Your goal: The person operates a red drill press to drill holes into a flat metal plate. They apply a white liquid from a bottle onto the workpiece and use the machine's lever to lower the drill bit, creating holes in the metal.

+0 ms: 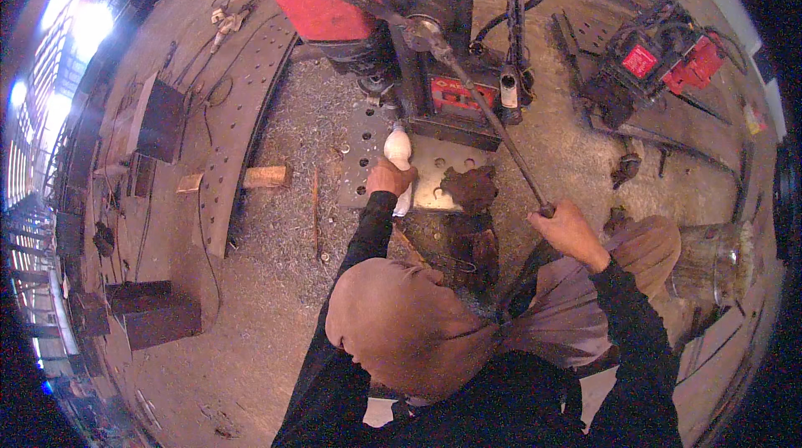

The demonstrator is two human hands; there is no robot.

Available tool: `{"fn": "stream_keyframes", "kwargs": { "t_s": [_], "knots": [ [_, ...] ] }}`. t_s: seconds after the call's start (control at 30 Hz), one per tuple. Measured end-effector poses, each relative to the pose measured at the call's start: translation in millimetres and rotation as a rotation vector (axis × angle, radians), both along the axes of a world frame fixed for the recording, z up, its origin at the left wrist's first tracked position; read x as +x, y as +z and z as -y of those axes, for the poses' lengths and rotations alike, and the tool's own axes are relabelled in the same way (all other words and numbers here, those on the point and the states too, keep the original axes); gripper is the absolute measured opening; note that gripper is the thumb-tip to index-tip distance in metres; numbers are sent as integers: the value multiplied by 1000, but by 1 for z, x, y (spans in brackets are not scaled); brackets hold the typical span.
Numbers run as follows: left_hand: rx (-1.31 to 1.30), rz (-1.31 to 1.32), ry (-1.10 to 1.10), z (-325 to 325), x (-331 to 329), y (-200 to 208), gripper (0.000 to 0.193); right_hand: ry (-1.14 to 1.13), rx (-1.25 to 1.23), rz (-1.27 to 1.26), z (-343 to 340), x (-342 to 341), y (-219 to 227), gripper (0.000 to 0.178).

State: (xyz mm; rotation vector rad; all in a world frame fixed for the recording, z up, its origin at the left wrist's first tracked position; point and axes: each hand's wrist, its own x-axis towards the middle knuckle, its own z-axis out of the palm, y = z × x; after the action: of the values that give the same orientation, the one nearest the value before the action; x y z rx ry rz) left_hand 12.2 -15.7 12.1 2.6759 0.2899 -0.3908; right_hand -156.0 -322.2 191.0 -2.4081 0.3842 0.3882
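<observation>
My left hand (387, 178) is wrapped round a white squeeze bottle (398, 150), its narrow tip close to the drill's cutter end above a metal plate (359, 143) with a row of round holes. A red and black drill press (455, 101) stands on this plate. Its long feed lever (493, 114) slants down to the right, and my right hand (571, 232) is closed round the lever's lower end. A dark, crumpled rag or glove (469, 189) lies on the plate to the right of the bottle. The cutter tip is partly hidden by the machine.
Metal shavings (292, 147) cover the floor left of the plate. A long perforated steel plate (238, 139) rests on a wood block (267, 177). Another red and black machine (668, 60) stands at the right, and a metal drum (710, 263) is beside my right knee. Steel boxes (154, 313) sit at the left.
</observation>
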Motion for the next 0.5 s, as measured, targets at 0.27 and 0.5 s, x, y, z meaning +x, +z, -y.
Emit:
{"fn": "stream_keyframes", "kwargs": {
  "t_s": [0.27,0.5],
  "knots": [
    [6,2,-9,-2,0,1,79,14,-44,-53,0,1,4,46],
    [0,24,-10,1,-1,1,79,10,-66,-68,7,0,-6,47]
  ]
}}
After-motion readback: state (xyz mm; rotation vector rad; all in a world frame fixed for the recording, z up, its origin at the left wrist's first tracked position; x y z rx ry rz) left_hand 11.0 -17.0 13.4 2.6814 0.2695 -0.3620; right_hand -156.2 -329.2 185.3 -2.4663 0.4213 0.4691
